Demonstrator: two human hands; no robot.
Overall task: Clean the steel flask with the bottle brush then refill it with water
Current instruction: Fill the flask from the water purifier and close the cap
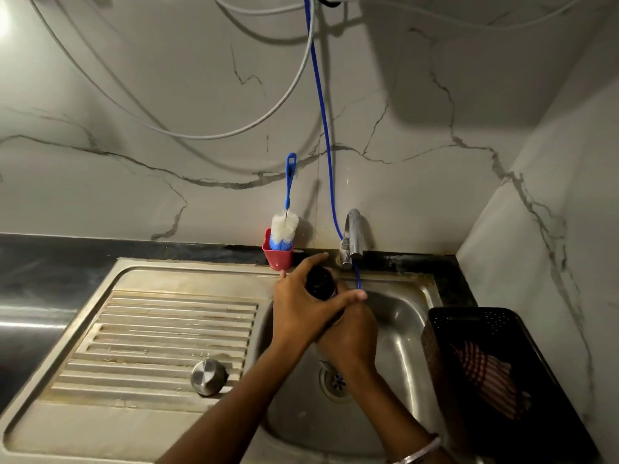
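The steel flask [320, 284] is held tilted over the sink basin [398, 329], its dark open mouth facing up towards the tap [353, 236]. My left hand [301, 309] wraps round the flask's neck just below the mouth. My right hand [351, 339] grips the body lower down and hides most of it. The bottle brush [284, 229], white and blue bristles on a blue handle, stands bristles-down in a red holder [278, 259] against the wall, behind my left hand. A round steel cap [207, 376] lies on the drainboard.
A ribbed steel drainboard [150, 329] lies left of the basin. A blue hose [323, 112] hangs down past the tap into the sink. A black perforated basket [495, 380] holding a red striped cloth [485, 376] stands at the right. The drain [335, 381] is below the flask.
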